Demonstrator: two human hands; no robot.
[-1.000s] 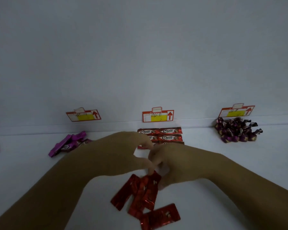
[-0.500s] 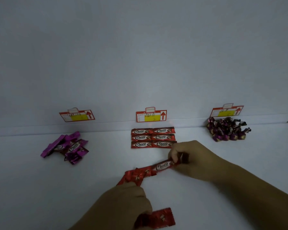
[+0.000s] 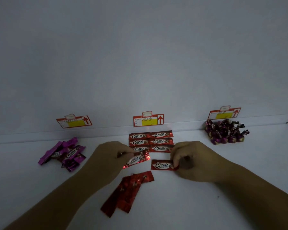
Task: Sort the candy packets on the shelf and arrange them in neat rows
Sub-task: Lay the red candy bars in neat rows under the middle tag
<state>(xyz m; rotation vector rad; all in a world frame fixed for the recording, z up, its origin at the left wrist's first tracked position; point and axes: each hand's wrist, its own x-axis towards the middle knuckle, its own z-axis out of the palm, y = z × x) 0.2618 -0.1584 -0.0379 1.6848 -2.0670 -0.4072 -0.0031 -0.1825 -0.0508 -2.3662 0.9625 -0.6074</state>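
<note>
Left hand (image 3: 110, 156): its grip pinches the tilted red packet (image 3: 136, 160) by the left end, fingers curled over it
Tilted red packet: printed face up, slanting up to the right, just in front of the red rows (image 3: 150, 141); its right end overlaps the nearest row's left packet in this view
Right hand (image 3: 194, 160): its grip pinches the right end of the flat red packet (image 3: 162, 165) between thumb and fingertips
Flat red packet: level, "Choco" print facing up, just right of the tilted one and in front of the rows; I cannot tell whether it touches the shelf (image 3: 206, 205)
Red rows: three rows of two packets, side by side, below the middle price tag (image 3: 148, 120)
Loose red packets (image 3: 128, 191): a small overlapping heap, plain side up, on the shelf between the two forearms
Purple packets (image 3: 65, 153): an untidy heap at the left, below the left price tag (image 3: 74, 122)
Twist-wrapped candies (image 3: 226, 133): a dark purple pile at the right, under the right price tag (image 3: 224, 113)
Lighting: dim, fine print unreadable
</note>
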